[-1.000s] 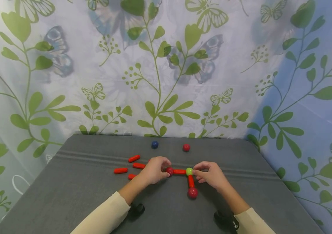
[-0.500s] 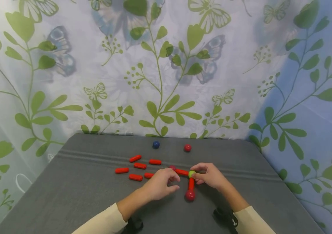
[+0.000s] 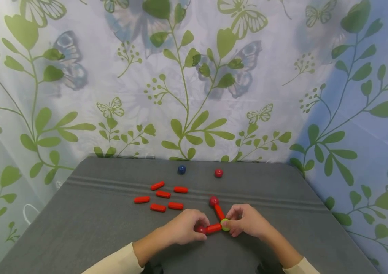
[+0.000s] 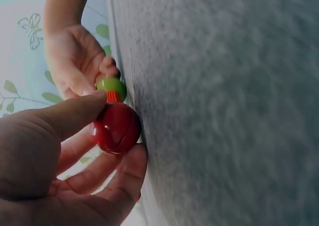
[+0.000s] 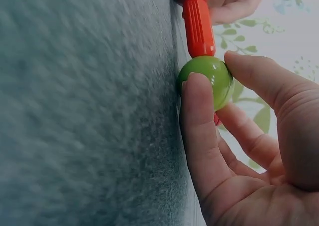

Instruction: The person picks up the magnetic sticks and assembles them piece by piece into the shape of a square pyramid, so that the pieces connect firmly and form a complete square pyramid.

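A green ball [image 5: 207, 74] joins two red rods in a bent shape, with a red ball at each outer end. My right hand [image 3: 248, 220] pinches the green ball between thumb and fingers, low over the table. On the left, my left hand [image 3: 188, 227] grips one end's red ball [image 4: 117, 128], thumb on one side and fingers on the other. Between the two hands runs one red rod [image 5: 198, 27]. The second rod [image 3: 219, 212] points away from me to the other red ball [image 3: 213, 201], which neither hand touches.
Several loose red rods [image 3: 163, 194] lie on the grey table [image 3: 88, 220], left of the joined pieces. Farther back sit a blue ball [image 3: 182, 169] and a loose red ball [image 3: 218, 173]. A patterned curtain [image 3: 194, 95] hangs behind the table.
My left hand let go of one end's red ball and took hold of the other. The joined pieces have turned clockwise, and the green ball in my right hand has come nearer to me.
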Demonstrator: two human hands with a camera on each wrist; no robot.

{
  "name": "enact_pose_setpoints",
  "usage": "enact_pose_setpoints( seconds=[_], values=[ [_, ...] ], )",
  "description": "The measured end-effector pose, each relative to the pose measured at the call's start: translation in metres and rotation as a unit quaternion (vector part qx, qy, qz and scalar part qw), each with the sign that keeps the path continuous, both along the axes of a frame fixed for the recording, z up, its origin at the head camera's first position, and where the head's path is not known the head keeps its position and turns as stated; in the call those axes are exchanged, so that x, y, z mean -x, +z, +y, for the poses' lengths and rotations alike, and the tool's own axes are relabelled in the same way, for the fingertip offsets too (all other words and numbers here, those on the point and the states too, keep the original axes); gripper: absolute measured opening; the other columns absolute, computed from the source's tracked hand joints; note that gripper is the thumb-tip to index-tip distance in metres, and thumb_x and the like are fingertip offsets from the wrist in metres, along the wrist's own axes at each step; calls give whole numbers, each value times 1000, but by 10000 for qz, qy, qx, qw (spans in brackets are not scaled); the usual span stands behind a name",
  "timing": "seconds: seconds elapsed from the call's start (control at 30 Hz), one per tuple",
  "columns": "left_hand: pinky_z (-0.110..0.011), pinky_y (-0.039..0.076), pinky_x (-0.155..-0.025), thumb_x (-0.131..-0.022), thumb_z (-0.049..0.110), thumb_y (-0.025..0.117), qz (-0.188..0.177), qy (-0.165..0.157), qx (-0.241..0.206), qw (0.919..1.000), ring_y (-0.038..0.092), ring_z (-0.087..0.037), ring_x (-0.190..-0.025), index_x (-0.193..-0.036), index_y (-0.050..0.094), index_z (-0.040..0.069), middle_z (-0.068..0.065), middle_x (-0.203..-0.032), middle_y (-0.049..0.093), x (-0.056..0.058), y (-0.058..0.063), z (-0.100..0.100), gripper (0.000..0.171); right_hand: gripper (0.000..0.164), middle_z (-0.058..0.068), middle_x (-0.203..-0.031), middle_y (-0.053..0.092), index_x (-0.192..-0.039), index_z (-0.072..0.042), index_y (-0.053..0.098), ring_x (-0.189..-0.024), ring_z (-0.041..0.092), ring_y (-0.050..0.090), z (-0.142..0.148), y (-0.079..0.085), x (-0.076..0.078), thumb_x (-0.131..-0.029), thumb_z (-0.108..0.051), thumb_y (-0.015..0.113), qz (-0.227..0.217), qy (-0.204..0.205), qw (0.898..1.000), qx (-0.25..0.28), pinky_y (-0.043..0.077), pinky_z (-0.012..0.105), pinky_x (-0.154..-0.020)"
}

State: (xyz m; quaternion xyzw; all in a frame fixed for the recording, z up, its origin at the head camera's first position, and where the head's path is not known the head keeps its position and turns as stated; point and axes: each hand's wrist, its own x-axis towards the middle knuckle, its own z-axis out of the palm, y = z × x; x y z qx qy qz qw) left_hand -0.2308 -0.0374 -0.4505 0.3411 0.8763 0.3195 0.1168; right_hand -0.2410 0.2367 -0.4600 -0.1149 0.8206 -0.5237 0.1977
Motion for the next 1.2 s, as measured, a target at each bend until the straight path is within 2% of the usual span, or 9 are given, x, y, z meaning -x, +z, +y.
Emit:
enact_pose_setpoints(
  seconds=[0.2, 0.43, 0.53, 0.7, 0.77, 0.93, 1.03, 1.2],
  values=[
    [-17, 49, -77, -85, 17, 85, 92, -270, -50, 9996, 56, 2, -84, -106, 77, 19, 13, -97, 70, 2, 0, -11, 23, 29, 9, -87, 71, -97, -2, 71, -69, 25, 73, 1, 2, -7, -91, -29, 80, -20, 55, 10000, -13, 63, 41, -64],
    [-16, 48, -76, -84, 15, 86, -76, -381, -142, 9991, 57, 1, -83, -103, 77, 19, 14, -95, 69, 3, 2, -17, 22, 30, 11, -88, 69, -94, 0, 66, -70, 23, 72, 2, 1, 0, -91, -27, 80, 277, -345, 9990, 7, 63, 38, -64],
    [-17, 48, -74, -83, 16, 86, -156, -337, -173, 9992, 57, 0, -81, -103, 77, 19, 14, -93, 69, 3, 2, -17, 22, 32, 14, -96, 68, -105, 1, 66, -75, 23, 72, -1, -1, 5, -90, -23, 80, 512, -553, 9971, 92, 63, 37, -66],
    [-17, 49, -74, -83, 19, 87, -396, -206, -247, 9987, 59, -1, -80, -103, 77, 18, 15, -90, 69, 3, 0, -16, 23, 46, 21, -124, 67, -128, 0, 66, -82, 23, 74, -5, -6, 14, -89, -19, 81, 583, -751, 9952, 240, 63, 36, -70],
    [-18, 50, -76, -83, 21, 87, -484, -174, -279, 9983, 60, 0, -81, -104, 76, 18, 15, -91, 69, 4, -1, -16, 23, 48, 21, -129, 67, -130, 0, 66, -82, 23, 74, -7, -7, 17, -89, -20, 82, 567, -731, 9955, 216, 63, 36, -71],
    [-20, 54, -79, -86, 25, 85, -603, -36, -461, 9971, 63, 2, -82, -103, 76, 17, 14, -92, 71, 4, -1, -22, 21, 45, 21, -128, 67, -128, -1, 68, -86, 21, 74, -9, -8, 22, -89, -19, 82, 603, -632, 9961, 124, 63, 37, -73],
    [-23, 55, -79, -89, 26, 81, -443, 107, -540, 9975, 63, 2, -83, -105, 76, 13, 12, -92, 72, 6, 1, -30, 21, 43, 20, -129, 67, -127, -1, 69, -89, 20, 74, -10, -9, 23, -89, -16, 81, 589, -599, 9964, 124, 63, 36, -74],
    [-27, 55, -81, -95, 21, 75, 118, 401, -416, 9983, 62, -3, -87, -109, 75, 9, 9, -97, 71, 15, 6, -50, 19, 41, 21, -128, 68, -126, 2, 69, -90, 20, 74, -10, -10, 24, -90, -15, 80, 639, -504, 9966, 152, 63, 36, -73]
  ],
)
